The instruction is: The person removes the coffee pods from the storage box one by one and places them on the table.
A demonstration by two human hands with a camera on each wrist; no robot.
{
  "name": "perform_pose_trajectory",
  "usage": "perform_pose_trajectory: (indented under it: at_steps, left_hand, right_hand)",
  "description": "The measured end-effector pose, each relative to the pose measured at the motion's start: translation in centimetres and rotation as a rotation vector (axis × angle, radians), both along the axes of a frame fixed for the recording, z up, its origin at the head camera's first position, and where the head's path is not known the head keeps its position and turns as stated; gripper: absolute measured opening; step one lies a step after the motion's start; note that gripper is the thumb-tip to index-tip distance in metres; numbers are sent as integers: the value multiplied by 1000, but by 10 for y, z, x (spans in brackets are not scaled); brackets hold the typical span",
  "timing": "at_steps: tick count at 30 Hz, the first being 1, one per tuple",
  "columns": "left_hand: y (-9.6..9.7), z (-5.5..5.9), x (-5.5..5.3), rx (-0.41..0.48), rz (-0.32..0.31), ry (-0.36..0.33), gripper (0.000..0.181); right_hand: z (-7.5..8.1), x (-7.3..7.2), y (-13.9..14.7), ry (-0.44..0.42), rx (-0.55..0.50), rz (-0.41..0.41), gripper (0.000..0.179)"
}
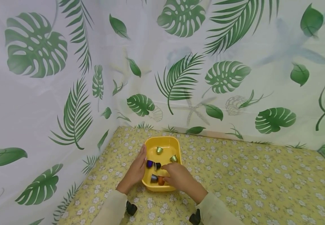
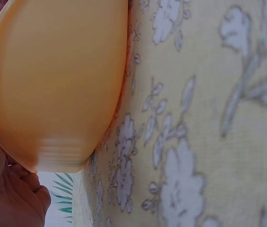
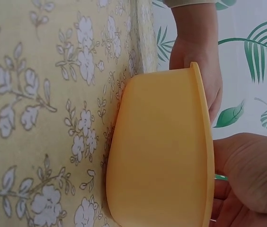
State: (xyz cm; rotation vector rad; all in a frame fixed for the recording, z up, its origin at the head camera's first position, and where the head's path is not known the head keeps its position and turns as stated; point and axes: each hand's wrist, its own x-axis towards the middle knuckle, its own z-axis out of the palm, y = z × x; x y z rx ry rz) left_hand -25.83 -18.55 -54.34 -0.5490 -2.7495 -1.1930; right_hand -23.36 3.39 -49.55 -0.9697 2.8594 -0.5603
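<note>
A yellow plastic bin (image 1: 161, 188) holds several small coffee capsules. My left hand (image 1: 135, 168) grips its left wall, thumb at the rim and fingers along the outside. In the left wrist view this hand (image 2: 15, 194) is partly hidden by the bin. Over the bin's right side, my right hand (image 1: 180, 178) reaches in, thumb beside an orange capsule (image 1: 161, 180) and index finger near a black capsule (image 1: 157, 166). Its thumb and index finger are apart. A grey capsule (image 1: 154, 178) lies left of the orange one. The right wrist view hides the fingertips behind the bin wall.
Elsewhere in the bin lie a dark blue capsule (image 1: 149, 163) and two green capsules, one at the back (image 1: 159, 150) and one at the right wall (image 1: 173, 158). A yellow floral cloth (image 1: 235, 181) covers the table. Leaf-printed curtains (image 1: 190, 78) stand behind and at the left.
</note>
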Motion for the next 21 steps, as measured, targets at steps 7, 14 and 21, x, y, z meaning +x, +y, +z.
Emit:
perform_pose_trajectory:
  at_steps: [7, 14, 21]
  left_hand:
    - [1, 1, 1, -9, 2, -5, 54]
    - [2, 1, 0, -24, 3, -12, 54]
    - [3, 0, 0, -17, 14, -21, 53]
  right_hand:
    - [-6, -2, -5, 7, 31, -6, 35]
    - [-11, -5, -7, 4, 38, -6, 35]
    - [-14, -9, -9, -52, 23, 19, 33]
